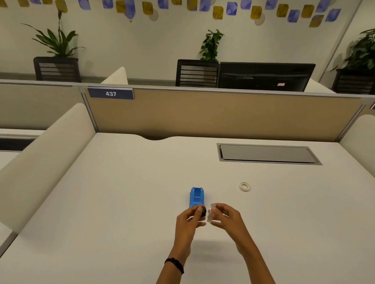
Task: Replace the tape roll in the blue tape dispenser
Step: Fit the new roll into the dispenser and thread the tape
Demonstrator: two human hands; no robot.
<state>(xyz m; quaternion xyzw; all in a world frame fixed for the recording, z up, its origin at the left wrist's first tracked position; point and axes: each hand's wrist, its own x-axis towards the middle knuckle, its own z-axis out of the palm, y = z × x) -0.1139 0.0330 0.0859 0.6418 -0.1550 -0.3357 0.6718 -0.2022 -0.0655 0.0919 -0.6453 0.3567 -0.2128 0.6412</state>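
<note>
The blue tape dispenser (197, 197) sits on the white desk (133, 204), its roll bay open and nothing in it. Just in front of it my left hand (190, 219) pinches a small black spool hub (203, 211) between thumb and fingers. My right hand (226, 217) holds a clear tape roll (211, 214) on edge, close beside the hub but a little apart from it. A second, small whitish tape roll (245, 186) lies flat on the desk to the right, beyond both hands.
A grey cable hatch (267, 154) is set into the desk at the back right. Beige partition panels (217, 115) close off the back, and padded side dividers (36, 164) flank the desk on both sides.
</note>
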